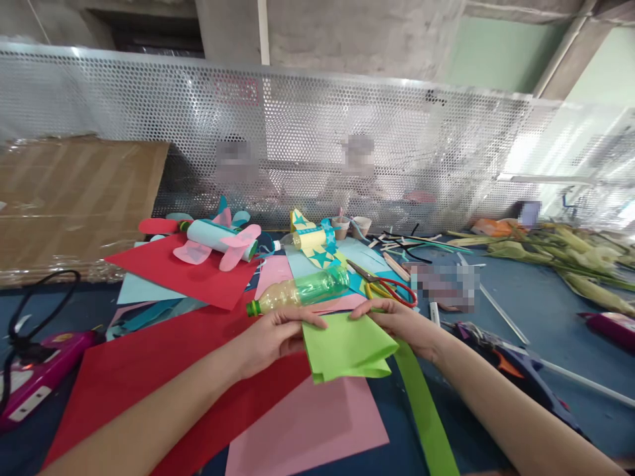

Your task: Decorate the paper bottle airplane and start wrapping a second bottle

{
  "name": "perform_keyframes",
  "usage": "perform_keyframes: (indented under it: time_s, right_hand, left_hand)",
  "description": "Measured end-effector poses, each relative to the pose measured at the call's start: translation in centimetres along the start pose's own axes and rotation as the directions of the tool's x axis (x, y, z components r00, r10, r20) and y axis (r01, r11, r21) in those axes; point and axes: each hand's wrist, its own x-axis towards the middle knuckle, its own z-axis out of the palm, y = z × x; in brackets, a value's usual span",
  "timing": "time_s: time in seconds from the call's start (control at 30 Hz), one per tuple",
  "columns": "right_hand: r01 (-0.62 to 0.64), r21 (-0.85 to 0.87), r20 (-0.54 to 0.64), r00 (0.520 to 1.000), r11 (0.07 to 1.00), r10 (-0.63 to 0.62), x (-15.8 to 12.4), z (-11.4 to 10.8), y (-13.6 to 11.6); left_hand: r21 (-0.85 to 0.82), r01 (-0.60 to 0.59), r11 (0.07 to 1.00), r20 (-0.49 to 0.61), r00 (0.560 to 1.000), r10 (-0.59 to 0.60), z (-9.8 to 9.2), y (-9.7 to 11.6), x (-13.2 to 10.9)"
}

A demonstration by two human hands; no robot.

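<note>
Between both hands is a folded sheet of lime-green paper (350, 347), bent over with its loose edges toward me. My left hand (285, 334) pinches its left upper corner, thumb on top. My right hand (397, 324) grips the upper right side the same way. A long green paper strip (424, 410) hangs below my right hand and runs toward the front edge. Just behind the hands lies a green-tinted plastic bottle (307, 291) on its side. Scissors with red and yellow handles (381, 285) rest near my right hand. Red paper (188, 377) and pink paper (307, 430) lie underneath.
Two decorated bottle planes, one blue and pink (213, 239), one yellow with stars (312, 239), stand at the back. A glue gun (510, 370) lies at right, a magenta power strip (44, 370) at left. Corn husks (560, 251) and a perforated metal screen (307, 145) are beyond.
</note>
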Motion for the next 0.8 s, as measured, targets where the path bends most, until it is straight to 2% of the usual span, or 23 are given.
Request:
perform_keyframes:
  time_s: [0.13,0.2,0.3,0.37,0.43,0.5,0.6,0.8]
  right_hand:
    - [-0.029,0.022,-0.021,0.999,0.999,0.03,-0.1,0.0,-0.2]
    - [-0.045,0.014,-0.03,0.999,0.999,0.045,-0.3,0.3,-0.3]
    - [-0.048,-0.125,-0.034,0.998,0.991,0.044,-0.3,1.1,-0.2]
    - [-0.003,-0.197,-0.019,1.0,0.98,-0.001,-0.1,1.6,0.0]
    - [0.045,-0.212,-0.003,0.999,0.976,-0.047,0.0,2.0,0.2]
    - [0.071,-0.249,0.004,0.997,0.966,-0.072,0.1,2.2,0.3]
    - [0.094,-0.297,0.051,0.995,0.95,-0.083,0.1,2.3,0.4]
    - [0.123,-0.318,0.023,0.992,0.94,-0.122,0.2,2.6,0.2]
  left_hand:
    - [0.092,-0.031,0.995,0.025,0.999,0.029,0.1,0.2,-0.2]
    - [0.249,-0.066,0.966,-0.009,0.997,0.071,0.1,0.2,-0.2]
    - [0.469,-0.092,0.878,0.007,0.995,0.101,0.1,0.2,-0.1]
    - [0.481,-0.115,0.869,0.059,0.993,0.099,0.2,0.2,-0.1]
    - [0.424,-0.135,0.896,0.097,0.99,0.103,0.3,0.1,-0.1]
    - [0.409,-0.124,0.904,0.074,0.992,0.102,0.3,0.1,0.0]
    - [0.508,-0.079,0.858,0.04,0.997,0.069,0.4,0.1,0.0]
    - [0.555,-0.086,0.828,0.079,0.996,0.05,0.7,0.0,-0.1]
